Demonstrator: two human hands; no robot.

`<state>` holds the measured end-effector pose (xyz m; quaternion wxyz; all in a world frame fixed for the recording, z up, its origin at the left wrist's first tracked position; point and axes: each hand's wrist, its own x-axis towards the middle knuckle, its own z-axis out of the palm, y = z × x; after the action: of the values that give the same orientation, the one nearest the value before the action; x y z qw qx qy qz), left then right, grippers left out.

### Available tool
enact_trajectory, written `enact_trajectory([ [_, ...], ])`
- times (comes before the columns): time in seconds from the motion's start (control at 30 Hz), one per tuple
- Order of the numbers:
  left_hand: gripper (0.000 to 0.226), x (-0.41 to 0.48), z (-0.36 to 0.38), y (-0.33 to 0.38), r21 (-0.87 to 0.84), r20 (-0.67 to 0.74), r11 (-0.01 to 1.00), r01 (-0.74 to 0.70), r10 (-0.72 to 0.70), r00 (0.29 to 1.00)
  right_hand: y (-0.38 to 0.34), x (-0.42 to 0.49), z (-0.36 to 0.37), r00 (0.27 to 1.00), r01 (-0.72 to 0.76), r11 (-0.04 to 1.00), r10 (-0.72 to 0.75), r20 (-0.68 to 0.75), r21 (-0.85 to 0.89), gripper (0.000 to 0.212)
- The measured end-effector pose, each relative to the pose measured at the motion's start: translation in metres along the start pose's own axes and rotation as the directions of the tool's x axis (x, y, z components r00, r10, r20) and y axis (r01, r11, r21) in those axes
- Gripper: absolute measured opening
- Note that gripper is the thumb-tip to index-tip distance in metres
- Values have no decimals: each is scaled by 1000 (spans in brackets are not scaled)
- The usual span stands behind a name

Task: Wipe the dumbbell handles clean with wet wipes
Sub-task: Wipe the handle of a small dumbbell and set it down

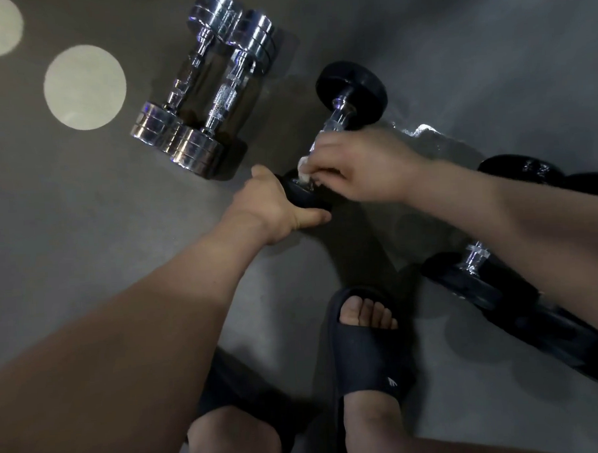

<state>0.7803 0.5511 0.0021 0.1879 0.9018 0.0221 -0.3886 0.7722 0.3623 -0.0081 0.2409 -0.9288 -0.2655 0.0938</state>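
Dumbbell [351,87] held steady, left hand [273,210] wrapped round its near black end. Right hand [367,170] pinches the wipe [303,165] against the chrome handle [336,122].

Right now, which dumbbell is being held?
The black-headed dumbbell in the middle: the left hand grips its near head, the right hand holds a white wet wipe against its handle. The two chrome dumbbells lie untouched.
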Motion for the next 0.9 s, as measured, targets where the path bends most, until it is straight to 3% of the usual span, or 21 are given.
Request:
enact_trajectory([
  [0.1,113,1,-1,0,9,-13,1000,-2,2,1000,13,12,-15,972,-212,977,210,-106,-12,23],
  [0.13,111,1,0,-1,8,-15,1000,-2,2,1000,11,13,-14,972,-215,976,212,-98,-24,24],
  [0.27,101,1,4,-3,-7,-8,1000,-13,12,1000,-8,9,-7,995,27,995,-17,101,-91,34],
  [0.43,104,2,3,-3,2,-9,1000,-11,11,1000,2,6,-6,972,-184,981,171,-163,-64,25],
  [0.57,102,1,5,-4,-23,-13,1000,-7,7,1000,-8,0,5,996,28,996,-35,-87,-81,21],
  [0.73,112,-1,6,-2,-35,-24,999,2,-3,1000,15,6,4,953,-146,987,125,-275,-60,23],
  [0.9,107,-8,13,2,-27,-69,1000,-3,1,998,0,-2,13,986,143,987,-148,-77,-68,19],
])
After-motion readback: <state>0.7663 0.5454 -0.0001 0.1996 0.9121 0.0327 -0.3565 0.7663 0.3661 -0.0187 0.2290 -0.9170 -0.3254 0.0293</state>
